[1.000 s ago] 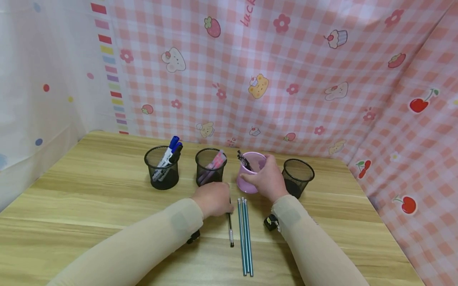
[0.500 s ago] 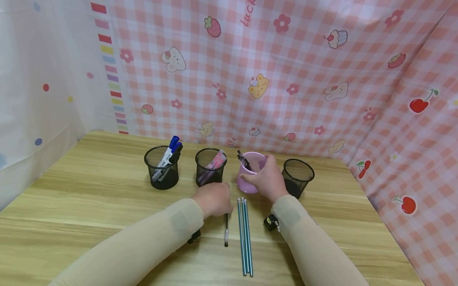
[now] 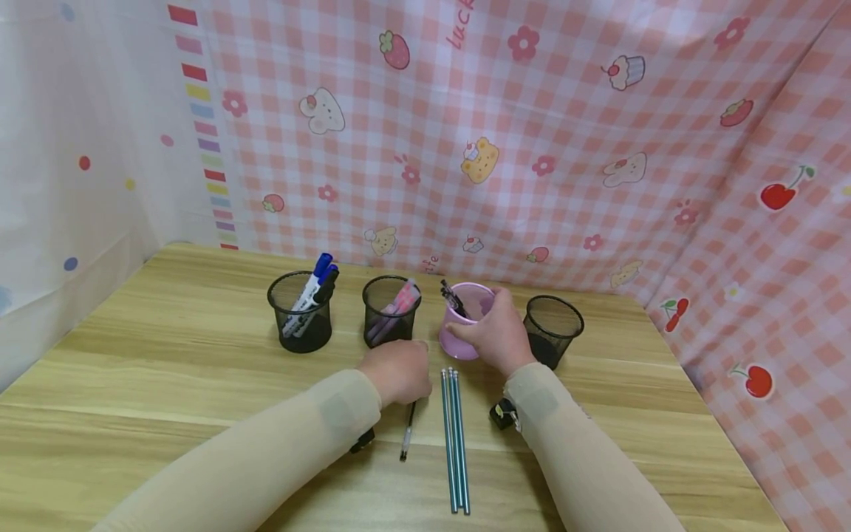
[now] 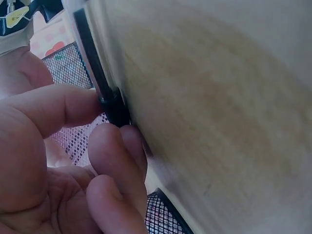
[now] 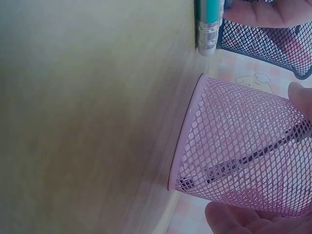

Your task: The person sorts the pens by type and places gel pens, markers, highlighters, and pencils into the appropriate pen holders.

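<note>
My left hand [image 3: 397, 372] pinches a clear-barrelled pen with black ends [image 3: 407, 440] low over the table, its near end pointing toward me. In the left wrist view, thumb and fingers close on the black part of the pen [image 4: 93, 51]. My right hand [image 3: 500, 336] grips the pink mesh pen cup [image 3: 454, 344] from its right side, and the cup stands upright. Several black pens [image 3: 453, 298] lean inside it; one shows through the mesh in the right wrist view. Between the two hands, teal pencils [image 3: 455, 443] lie side by side on the table.
A black mesh cup with blue and black markers [image 3: 311, 292] stands at the left. Beside it, another black cup [image 3: 389, 280] holds pink-patterned pens [image 3: 402, 299]. A third black mesh cup [image 3: 554, 318] stands just right of my right hand. Patterned cloth [image 3: 505, 111] hangs behind the wooden table.
The pen's near end has swung to the left, away from the pencils, while my left hand has hardly shifted. My right hand and the pink cup have stayed in place.
</note>
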`<state>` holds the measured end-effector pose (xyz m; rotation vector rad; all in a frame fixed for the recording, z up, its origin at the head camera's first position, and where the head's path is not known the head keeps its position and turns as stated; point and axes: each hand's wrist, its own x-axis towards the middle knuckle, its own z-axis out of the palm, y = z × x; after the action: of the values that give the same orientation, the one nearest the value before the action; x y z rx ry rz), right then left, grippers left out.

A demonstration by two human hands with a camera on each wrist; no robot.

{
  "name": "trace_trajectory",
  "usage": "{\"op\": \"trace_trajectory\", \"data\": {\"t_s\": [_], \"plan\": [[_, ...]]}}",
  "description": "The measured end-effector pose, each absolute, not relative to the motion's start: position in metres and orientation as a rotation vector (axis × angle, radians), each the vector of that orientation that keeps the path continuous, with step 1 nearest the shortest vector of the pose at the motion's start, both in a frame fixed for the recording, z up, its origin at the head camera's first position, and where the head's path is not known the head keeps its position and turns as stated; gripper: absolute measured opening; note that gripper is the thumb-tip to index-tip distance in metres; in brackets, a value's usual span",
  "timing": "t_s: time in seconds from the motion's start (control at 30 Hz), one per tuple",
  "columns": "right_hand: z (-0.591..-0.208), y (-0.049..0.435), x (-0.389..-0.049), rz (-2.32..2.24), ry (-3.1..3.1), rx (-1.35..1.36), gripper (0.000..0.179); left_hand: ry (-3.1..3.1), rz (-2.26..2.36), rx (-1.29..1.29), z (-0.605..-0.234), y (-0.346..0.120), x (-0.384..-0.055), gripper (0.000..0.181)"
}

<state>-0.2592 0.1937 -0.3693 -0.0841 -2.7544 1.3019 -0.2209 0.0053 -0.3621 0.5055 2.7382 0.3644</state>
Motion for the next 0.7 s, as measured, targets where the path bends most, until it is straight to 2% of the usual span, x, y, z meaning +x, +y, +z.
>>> {"op": "trace_trajectory", "data": {"t_s": [0.2, 0.43, 0.7], "plan": [[-0.37, 0.1936, -0.2595, 1.308, -2.749, -0.077, 0.097, 2.73, 0.347, 0.482, -0.3611, 0.0063, -0.2195, 0.027], [-0.3693, 0.1935, -0.259, 1.308, -2.75, -0.083, 0.097, 2.74, 0.36, 0.498, -0.3624, 0.0072, -0.2196, 0.04], [-0.369, 0.1937, -0.2583, 1.297, -2.755, -0.086, 0.098, 2.743, 0.383, 0.5, -0.3631, 0.0068, -0.2198, 0.043]]}}
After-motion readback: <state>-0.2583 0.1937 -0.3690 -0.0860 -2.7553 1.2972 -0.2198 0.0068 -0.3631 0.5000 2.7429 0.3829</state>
